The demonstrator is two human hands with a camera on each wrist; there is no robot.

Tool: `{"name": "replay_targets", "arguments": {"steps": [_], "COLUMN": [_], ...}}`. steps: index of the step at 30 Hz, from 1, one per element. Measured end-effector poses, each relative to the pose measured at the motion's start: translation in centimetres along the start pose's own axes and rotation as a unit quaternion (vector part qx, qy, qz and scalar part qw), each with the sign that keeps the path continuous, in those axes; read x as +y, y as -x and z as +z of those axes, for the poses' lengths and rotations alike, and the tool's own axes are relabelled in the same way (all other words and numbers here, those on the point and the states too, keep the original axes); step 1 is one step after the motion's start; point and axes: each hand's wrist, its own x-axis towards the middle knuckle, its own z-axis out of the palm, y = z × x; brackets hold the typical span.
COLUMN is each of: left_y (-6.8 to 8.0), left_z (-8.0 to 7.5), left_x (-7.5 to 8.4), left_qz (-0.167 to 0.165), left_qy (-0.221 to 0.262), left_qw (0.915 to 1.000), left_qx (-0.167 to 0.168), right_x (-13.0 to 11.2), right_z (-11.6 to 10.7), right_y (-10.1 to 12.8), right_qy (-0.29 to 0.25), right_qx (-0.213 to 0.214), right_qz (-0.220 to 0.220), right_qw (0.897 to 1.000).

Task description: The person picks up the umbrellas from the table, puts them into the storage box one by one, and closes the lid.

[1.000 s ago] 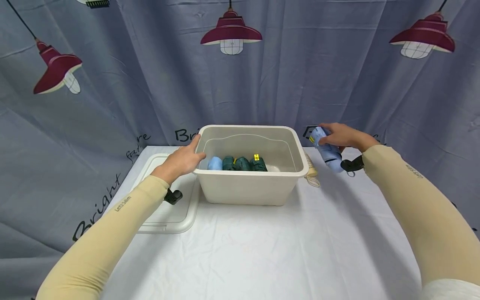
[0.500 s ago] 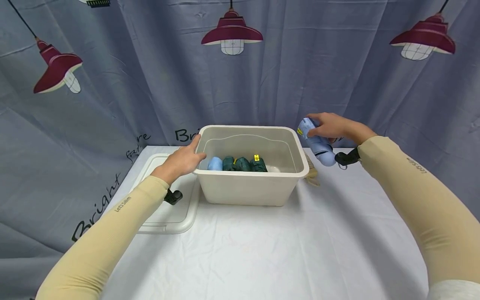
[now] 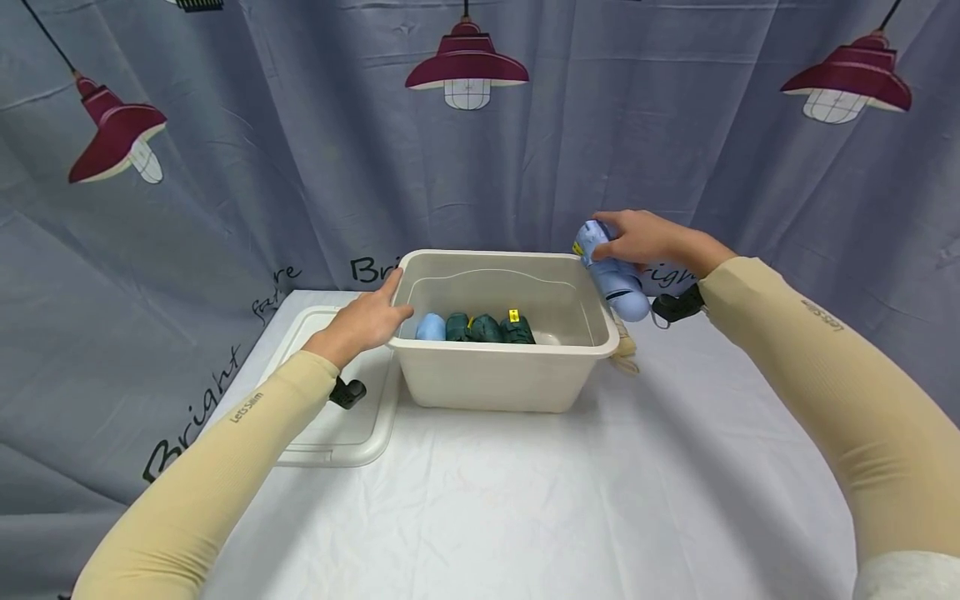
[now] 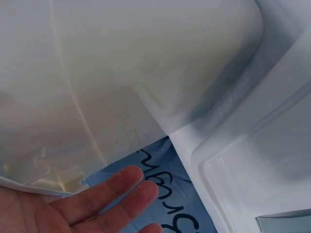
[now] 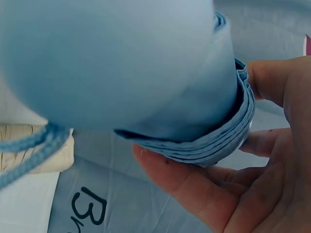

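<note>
My right hand (image 3: 647, 237) grips a folded light-blue umbrella (image 3: 617, 279) by its pleated body, tilted beside the bin's right rim. In the right wrist view, its rounded handle end (image 5: 107, 63) with a blue wrist cord (image 5: 29, 148) faces the camera, fingers and thumb round the fabric. My left hand (image 3: 363, 327) rests at the left rim of an off-white plastic bin (image 3: 487, 379). Its fingers (image 4: 131, 199) extend fairly straight outside the wall. Inside, at the bottom left, lie a light-blue rolled item (image 3: 431, 327) and several dark-green ones (image 3: 486, 328), their lower parts hidden by the front wall.
A white lid (image 3: 341, 425) lies flat on the table, left of the bin and partly under my left forearm. A cream folded umbrella (image 3: 623, 343) with a cord lies against the bin's right side. A grey-blue curtain (image 3: 637, 150) hangs close behind the white-covered table (image 3: 510, 500).
My right hand has lifted the blue umbrella and carried it left, from beyond the bin's right side to its right rim. The left hand and the bin stay put.
</note>
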Motion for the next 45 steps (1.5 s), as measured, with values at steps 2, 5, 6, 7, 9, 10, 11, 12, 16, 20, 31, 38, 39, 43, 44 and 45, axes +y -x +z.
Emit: {"name": "replay_targets", "arguments": {"steps": [2, 5, 6, 7, 9, 10, 11, 12, 16, 20, 31, 38, 39, 43, 44, 45], "left_y": [0.0, 0.0, 0.0, 0.0, 0.0, 0.0, 0.1, 0.1, 0.1, 0.0, -0.1, -0.2, -0.2, -0.2, -0.2, -0.2], "left_z": [0.0, 0.0, 0.0, 0.0, 0.0, 0.0, 0.0, 0.0, -0.1, -0.1, -0.1, -0.1, 0.0, 0.0, 0.0, 0.0], "left_x": [0.0, 0.0, 0.0, 0.0, -0.1, -0.1, -0.1, -0.1, 0.0, 0.0, 0.0, -0.1, -0.1, -0.1, -0.1, -0.1], "left_qz": [0.001, 0.001, 0.001, 0.001, 0.001, 0.001, 0.001, 0.002, 0.002, -0.002, -0.007, -0.01, -0.009, -0.007, -0.005, -0.003], "left_qy": [0.0, 0.0, 0.001, 0.001, 0.001, 0.002, 0.002, 0.002, 0.004, 0.003, 0.0, -0.001, 0.0, -0.001, -0.003, -0.005], "left_qw": [1.0, 1.0, 1.0, 1.0, 1.0, 1.0, 1.0, 1.0, 1.0, 1.0, 1.0, 0.9999, 1.0, 1.0, 1.0, 1.0], "left_qx": [0.001, 0.002, 0.002, 0.001, 0.001, 0.0, 0.0, 0.001, 0.001, -0.003, -0.001, -0.002, -0.002, -0.001, 0.001, 0.004], "right_x": [-0.5, -1.1, -1.2, -1.4, -1.8, -2.0, -2.2, -2.4, -3.2, -3.9, -5.7, -6.6, -6.8, -7.4, -7.6, -7.7], "right_z": [0.0, 0.0, 0.1, 0.2, 0.4, 0.5, 0.6, 0.7, 1.1, 1.6, 3.0, 3.9, 4.0, 4.5, 4.5, 4.7], "right_y": [-0.1, -0.5, -0.7, -0.9, -1.1, -1.3, -1.4, -1.5, -2.0, -2.5, -3.8, -5.0, -5.2, -5.6, -5.7, -5.9], "right_qy": [-0.004, -0.002, -0.001, 0.0, 0.005, 0.007, 0.006, 0.005, -0.003, -0.009, -0.036, -0.048, -0.05, -0.047, -0.045, -0.043], "right_qx": [-0.001, -0.002, -0.002, -0.004, -0.007, -0.008, -0.011, -0.013, -0.026, -0.046, -0.116, -0.163, -0.166, -0.172, -0.172, -0.173], "right_qz": [0.0, -0.006, -0.009, -0.014, -0.021, -0.023, -0.025, -0.025, -0.023, -0.022, -0.005, 0.01, 0.011, 0.006, 0.003, 0.001], "right_qw": [1.0, 1.0, 1.0, 1.0, 1.0, 1.0, 1.0, 1.0, 0.999, 0.999, 0.993, 0.986, 0.985, 0.984, 0.984, 0.984]}}
